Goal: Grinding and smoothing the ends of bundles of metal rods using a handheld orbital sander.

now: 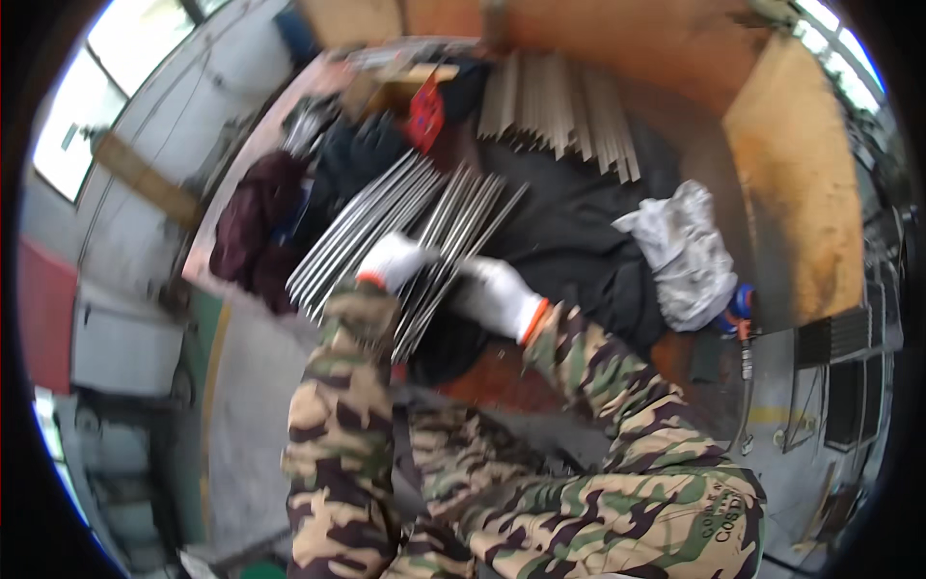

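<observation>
Two groups of shiny, thin metal rods lie slanting across the near part of the table. My left hand point(394, 260), in a white glove with an orange cuff, is closed at the edge of the right-hand group of metal rods point(453, 217). On the other side of that group my right hand point(494, 295), gloved the same way, has its fingers curled in against the rods. The left-hand group of metal rods point(362, 220) lies next to my left hand. The fingertips are partly hidden and a little blurred.
Black cloth point(569, 246) covers much of the table. Flat grey metal strips point(550, 106) lie at the back. A crumpled whitish plastic bag point(687, 256) sits at right, beside a blue-and-orange tool point(741, 311). Dark red cloth point(258, 220) and a red packet point(424, 114) are at left.
</observation>
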Motion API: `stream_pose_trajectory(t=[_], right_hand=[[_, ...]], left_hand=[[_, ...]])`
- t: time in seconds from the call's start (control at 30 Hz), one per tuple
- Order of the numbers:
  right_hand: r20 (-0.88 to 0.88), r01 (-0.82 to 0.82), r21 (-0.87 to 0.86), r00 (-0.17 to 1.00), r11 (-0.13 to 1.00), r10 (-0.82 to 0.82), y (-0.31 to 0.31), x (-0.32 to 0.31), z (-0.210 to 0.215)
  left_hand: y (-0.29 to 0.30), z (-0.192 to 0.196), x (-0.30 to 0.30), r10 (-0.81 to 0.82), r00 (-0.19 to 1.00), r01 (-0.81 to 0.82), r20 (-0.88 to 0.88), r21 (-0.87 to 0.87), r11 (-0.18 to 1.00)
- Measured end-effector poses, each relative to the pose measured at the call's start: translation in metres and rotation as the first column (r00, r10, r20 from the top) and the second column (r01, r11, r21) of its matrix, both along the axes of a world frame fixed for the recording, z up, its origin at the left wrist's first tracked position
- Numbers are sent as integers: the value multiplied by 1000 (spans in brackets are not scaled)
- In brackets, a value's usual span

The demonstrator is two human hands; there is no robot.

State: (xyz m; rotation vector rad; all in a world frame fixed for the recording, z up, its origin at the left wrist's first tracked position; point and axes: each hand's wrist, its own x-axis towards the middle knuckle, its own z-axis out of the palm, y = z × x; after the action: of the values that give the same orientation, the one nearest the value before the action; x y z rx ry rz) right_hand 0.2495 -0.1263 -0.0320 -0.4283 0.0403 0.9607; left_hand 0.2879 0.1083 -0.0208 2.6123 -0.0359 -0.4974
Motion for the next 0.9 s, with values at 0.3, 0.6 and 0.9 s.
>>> stream_pose_trajectory(t=[0.3,0.6,0.9], right_hand=[[-14,76,-275,996,959,-83,2,10,5],[-136,6,-34,991,999,-11,9,3,8],[-113,65,-167,990,984,-84,2,6,-4]], left_hand=[[-23,55,-7,88,992,-92,-86,-34,995],[-19,41,-10,309,941,-325,-137,-119,938],[-30,35,-8,90,984,-130,-156,-269,954]])
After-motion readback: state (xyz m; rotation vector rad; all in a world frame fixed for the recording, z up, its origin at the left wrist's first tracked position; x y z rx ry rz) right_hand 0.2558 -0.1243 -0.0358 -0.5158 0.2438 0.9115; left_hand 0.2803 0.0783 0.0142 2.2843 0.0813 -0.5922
